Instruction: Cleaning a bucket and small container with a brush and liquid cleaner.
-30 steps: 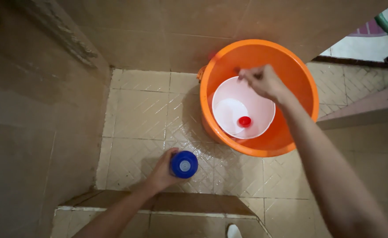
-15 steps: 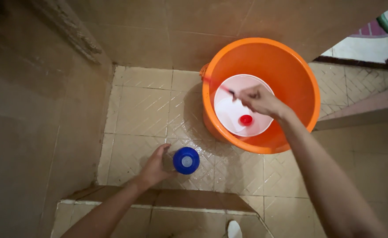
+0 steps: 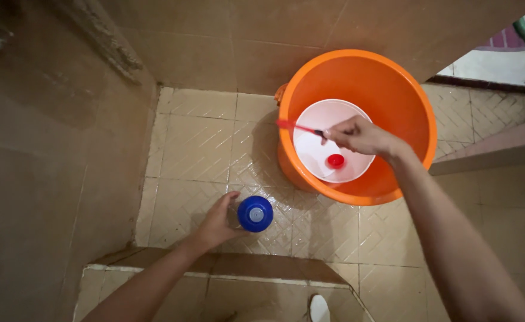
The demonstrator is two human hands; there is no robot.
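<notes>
Right hand point(image 3: 358, 136) is reaching over the orange bucket point(image 3: 393, 101), fingers pinched shut on the dark end of a thin red stick point(image 3: 298, 127). The stick is pointing toward 9 o'clock, its blurred red tip crossing the bucket's rim at approx 9 o'clock of the bucket. Can't tell exactly what kind of tool it is; too thin & smeared.

Inside the bucket a white basin point(image 3: 316, 116) is sitting on the bottom, shifted toward 8 o'clock w/ its edge close to the bucket wall there. A small red cap point(image 3: 336, 160) is lying in the basin at approx 5 o'clock of it, just below the right hand, not touching the fingers.

Left hand point(image 3: 218, 222) is coming in from 6 o'clock of the view, fingers curled loosely around the side of a blue bottle point(image 3: 255, 213) standing upright on the wet tiled floor point(image 3: 191, 143). Thumb & fingertips are touching the bottle's 9 o'clock side; the grip is looking partial, not fully wrapped. The bottle is seen from straight above, w/ a grey-white centre on top. It's standing near the bucket, at approx 7 o'clock of it, not touching.

Brown tiled walls point(image 3: 66, 149) are meeting at the corner at 11 o'clock. A raised step point(image 3: 227, 265) is running along 6 o'clock, under the left forearm.
</notes>
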